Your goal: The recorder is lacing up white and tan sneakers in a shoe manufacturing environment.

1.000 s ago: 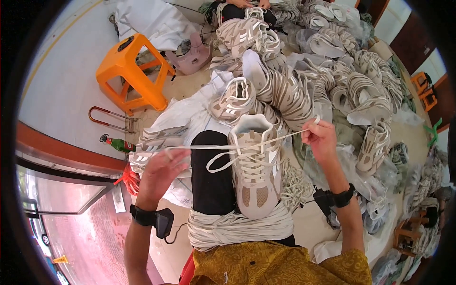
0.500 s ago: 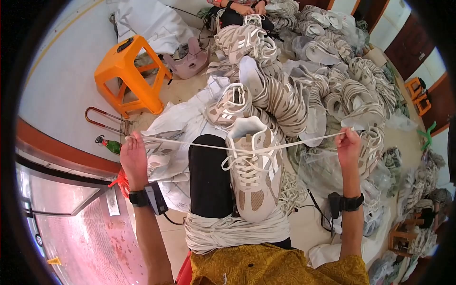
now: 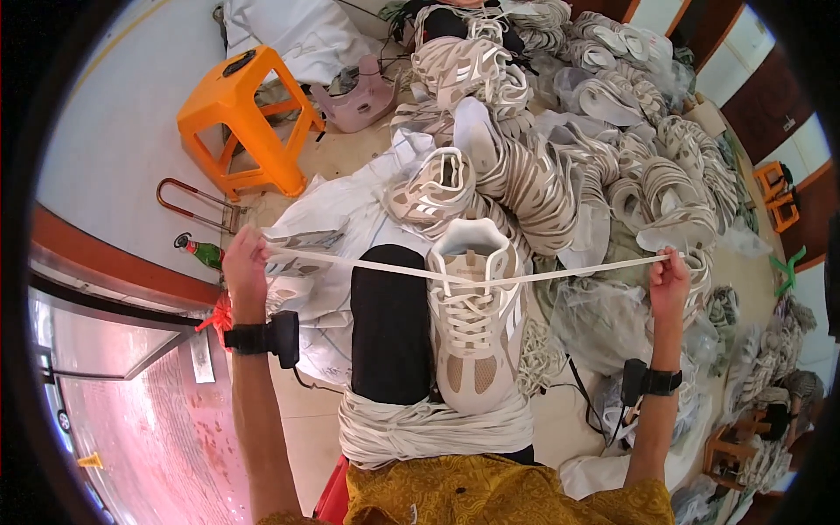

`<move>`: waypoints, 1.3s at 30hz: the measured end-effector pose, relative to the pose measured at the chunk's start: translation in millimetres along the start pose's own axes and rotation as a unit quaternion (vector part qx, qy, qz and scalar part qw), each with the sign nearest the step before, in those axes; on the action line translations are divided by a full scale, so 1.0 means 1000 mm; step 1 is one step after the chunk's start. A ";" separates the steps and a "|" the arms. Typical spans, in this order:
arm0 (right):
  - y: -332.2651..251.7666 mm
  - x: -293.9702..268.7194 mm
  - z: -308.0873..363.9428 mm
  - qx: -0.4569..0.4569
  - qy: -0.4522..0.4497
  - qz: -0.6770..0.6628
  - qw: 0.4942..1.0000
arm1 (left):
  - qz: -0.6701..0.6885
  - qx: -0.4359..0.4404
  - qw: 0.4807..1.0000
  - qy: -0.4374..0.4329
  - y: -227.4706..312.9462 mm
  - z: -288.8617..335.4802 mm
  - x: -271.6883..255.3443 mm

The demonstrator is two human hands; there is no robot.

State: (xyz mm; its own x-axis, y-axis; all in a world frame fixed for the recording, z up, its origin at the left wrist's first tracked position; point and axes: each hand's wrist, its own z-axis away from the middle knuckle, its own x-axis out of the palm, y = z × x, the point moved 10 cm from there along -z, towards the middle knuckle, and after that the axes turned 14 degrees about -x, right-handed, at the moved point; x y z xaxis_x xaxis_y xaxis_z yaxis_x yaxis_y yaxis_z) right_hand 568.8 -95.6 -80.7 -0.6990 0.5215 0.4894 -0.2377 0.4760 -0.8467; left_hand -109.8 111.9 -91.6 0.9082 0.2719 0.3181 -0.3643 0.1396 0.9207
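A beige and white sneaker (image 3: 478, 372) rests on my right leg, its toe toward me and its lacing crossed up the front. A flat cream shoelace (image 3: 367, 262) runs tight from side to side across the sneaker's tongue, dipping slightly in the middle. My left hand (image 3: 246, 267) pinches one end of it, raised out to the left. At the far right, my right hand (image 3: 669, 278) grips the other end between closed fingers. Across my lap lies a thick bundle of white laces (image 3: 433, 429).
Beyond my knees, another sneaker (image 3: 433, 185) leans on a large pile of beige shoe uppers (image 3: 534, 188). An orange plastic stool (image 3: 236, 122), a green bottle (image 3: 206, 254) and white sacking (image 3: 341, 201) are to the left. Clear plastic bags (image 3: 595, 315) lie at the right.
My hands have spread slightly farther apart, the right one moving outward. Loops of lace that hung beside the sneaker's lacing have pulled out into the straight span. The view has shifted a little.
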 end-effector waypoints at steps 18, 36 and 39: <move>0.079 0.297 0.154 -0.351 -0.543 0.447 0.618 | -0.586 0.314 0.716 -0.214 -0.069 0.158 0.229; 0.092 0.196 0.119 0.142 -0.341 0.221 0.902 | -0.587 0.376 0.682 -0.220 -0.078 0.176 0.232; 0.100 0.187 0.116 0.141 -0.335 0.233 0.902 | -0.621 0.416 0.623 -0.230 -0.083 0.186 0.241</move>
State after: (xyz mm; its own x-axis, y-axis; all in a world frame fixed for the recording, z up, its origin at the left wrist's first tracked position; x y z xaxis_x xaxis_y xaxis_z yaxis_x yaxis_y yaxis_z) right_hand 336.2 -32.3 -98.0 -0.9956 0.0282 -0.0891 0.0909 0.0677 -0.9936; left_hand 177.8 -11.0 -49.7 0.4150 0.1170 -0.9022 0.7377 -0.6236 0.2585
